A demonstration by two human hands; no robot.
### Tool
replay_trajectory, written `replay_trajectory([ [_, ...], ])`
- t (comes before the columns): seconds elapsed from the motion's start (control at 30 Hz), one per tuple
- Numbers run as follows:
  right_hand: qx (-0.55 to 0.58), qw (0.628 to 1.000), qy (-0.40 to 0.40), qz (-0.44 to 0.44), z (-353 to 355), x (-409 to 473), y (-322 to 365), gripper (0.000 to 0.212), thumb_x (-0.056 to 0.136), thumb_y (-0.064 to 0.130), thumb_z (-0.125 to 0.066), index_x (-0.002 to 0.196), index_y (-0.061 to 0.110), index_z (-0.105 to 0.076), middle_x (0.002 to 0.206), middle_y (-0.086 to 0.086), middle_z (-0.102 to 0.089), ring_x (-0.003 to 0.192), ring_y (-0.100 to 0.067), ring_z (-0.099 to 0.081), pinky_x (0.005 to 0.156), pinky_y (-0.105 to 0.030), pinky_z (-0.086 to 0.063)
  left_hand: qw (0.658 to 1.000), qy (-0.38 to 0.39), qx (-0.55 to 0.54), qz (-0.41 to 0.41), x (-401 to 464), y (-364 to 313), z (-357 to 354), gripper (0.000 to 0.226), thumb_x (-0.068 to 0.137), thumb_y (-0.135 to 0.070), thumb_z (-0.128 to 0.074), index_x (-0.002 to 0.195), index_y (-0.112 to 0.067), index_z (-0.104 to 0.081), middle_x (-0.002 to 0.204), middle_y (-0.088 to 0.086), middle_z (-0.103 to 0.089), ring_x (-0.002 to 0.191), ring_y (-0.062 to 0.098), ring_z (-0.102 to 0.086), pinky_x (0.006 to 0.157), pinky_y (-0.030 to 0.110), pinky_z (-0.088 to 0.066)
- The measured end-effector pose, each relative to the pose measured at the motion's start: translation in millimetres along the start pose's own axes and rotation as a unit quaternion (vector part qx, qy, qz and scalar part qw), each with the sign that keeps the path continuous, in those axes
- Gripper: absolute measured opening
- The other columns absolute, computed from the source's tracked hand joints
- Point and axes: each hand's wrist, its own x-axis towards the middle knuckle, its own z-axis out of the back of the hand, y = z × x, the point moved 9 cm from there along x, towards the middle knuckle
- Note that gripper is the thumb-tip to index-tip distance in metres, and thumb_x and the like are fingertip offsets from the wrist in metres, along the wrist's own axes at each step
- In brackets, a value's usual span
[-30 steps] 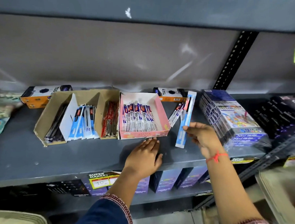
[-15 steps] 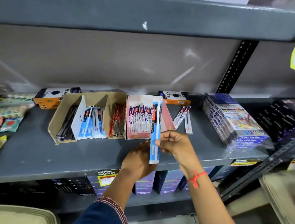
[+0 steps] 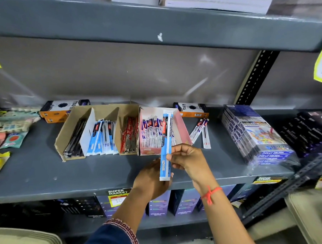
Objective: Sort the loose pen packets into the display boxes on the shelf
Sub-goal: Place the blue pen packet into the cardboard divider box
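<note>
You hold one long blue-and-white pen packet (image 3: 166, 146) upright in front of the pink cardboard display box (image 3: 182, 130).

Your right hand (image 3: 187, 160) pinches that packet at its middle between thumb and fingers. Your left hand (image 3: 151, 178) sits just behind its lower end with fingers curled; you cannot tell whether it grips anything. The pink box rests on the grey metal shelf (image 3: 34, 168), touching the brown cardboard divided box (image 3: 101, 110) on its left. Three loose white pen packets (image 3: 201, 132) lie on the shelf just right of the pink box.
</note>
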Motion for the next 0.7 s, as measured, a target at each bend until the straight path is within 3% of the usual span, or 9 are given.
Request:
replay_trajectory([
  [0.17, -0.007, 1.000, 0.013, -0.004, -15.2, 7.1, 3.2, 0.025, 0.081, -0.011, -0.062, 0.067, 0.010, -0.063, 0.044, 0.012, -0.066, 0.039, 0.005, -0.058, 0.045, -0.010, -0.047, 0.999, -0.035, 0.033, -0.003, -11.9, 11.4, 8.9, 0.041, 0.100, -0.039, -0.035, 0.135, -0.020, -0.045, 0.126, 0.002, -0.056, 0.108, 0.017, -0.053, 0.076, 0.022, -0.041],
  [0.3, -0.008, 0.999, 0.032, -0.007, -43.1, 17.4, 5.0, 0.027, 0.081, -0.012, -0.062, 0.066, 0.010, -0.062, 0.041, 0.011, -0.065, 0.037, 0.005, -0.057, 0.043, -0.010, -0.046, 0.998, -0.058, 0.016, -0.012, -28.2, 37.8, 19.3, 0.035, 0.091, -0.033, -0.056, 0.121, -0.014, -0.061, 0.103, 0.007, -0.066, 0.082, 0.021, -0.063, 0.056, 0.023, -0.040],
  [0.43, -0.012, 0.998, 0.061, -0.010, -87.6, 27.3, 4.1, 0.028, 0.080, -0.013, -0.061, 0.068, 0.012, -0.060, 0.043, 0.010, -0.065, 0.037, 0.005, -0.056, 0.042, -0.010, -0.045, 0.996, -0.067, 0.052, 0.034, -49.6, 78.4, 30.4, 0.046, 0.101, -0.038, -0.032, 0.143, -0.021, -0.034, 0.133, 0.001, -0.048, 0.111, 0.018, -0.052, 0.079, 0.025, -0.042],
  [0.5, -0.025, 0.997, 0.071, -0.010, -111.3, 32.1, 3.3, 0.027, 0.080, -0.012, -0.062, 0.071, 0.013, -0.060, 0.056, 0.004, -0.065, 0.044, -0.001, -0.057, 0.044, -0.011, -0.045, 0.994, -0.083, 0.048, 0.058, -60.6, 101.2, 37.2, 0.044, 0.101, -0.037, -0.033, 0.139, -0.018, -0.042, 0.133, 0.002, -0.050, 0.114, 0.018, -0.051, 0.084, 0.026, -0.042],
  [0.57, -0.048, 0.996, 0.071, -0.006, -129.8, 38.1, 2.5, 0.028, 0.079, -0.010, -0.063, 0.072, 0.016, -0.057, 0.067, -0.001, -0.060, 0.053, -0.008, -0.053, 0.045, -0.013, -0.044, 0.995, -0.071, 0.033, 0.065, -69.5, 119.3, 39.7, 0.040, 0.097, -0.034, -0.039, 0.121, -0.012, -0.061, 0.119, 0.005, -0.063, 0.107, 0.021, -0.059, 0.081, 0.028, -0.047],
  [0.63, -0.072, 0.995, 0.062, -0.001, -144.6, 45.8, 1.7, 0.027, 0.079, -0.009, -0.063, 0.074, 0.016, -0.056, 0.067, 0.000, -0.055, 0.054, -0.010, -0.049, 0.044, -0.013, -0.044, 0.994, -0.091, 0.020, 0.065, -79.4, 141.4, 38.3, 0.044, 0.087, -0.034, -0.039, 0.101, -0.010, -0.072, 0.101, 0.005, -0.072, 0.092, 0.022, -0.068, 0.072, 0.028, -0.053],
  [0.7, -0.093, 0.995, 0.043, 0.001, -159.3, 54.8, -0.2, 0.023, 0.080, -0.010, -0.061, 0.083, 0.012, -0.055, 0.064, 0.001, -0.052, 0.053, -0.010, -0.048, 0.049, -0.019, -0.045, 0.991, -0.094, 0.032, 0.086, -90.3, 163.6, 39.0, 0.047, 0.083, -0.035, -0.039, 0.100, -0.008, -0.074, 0.101, 0.006, -0.072, 0.092, 0.020, -0.068, 0.076, 0.032, -0.054],
])
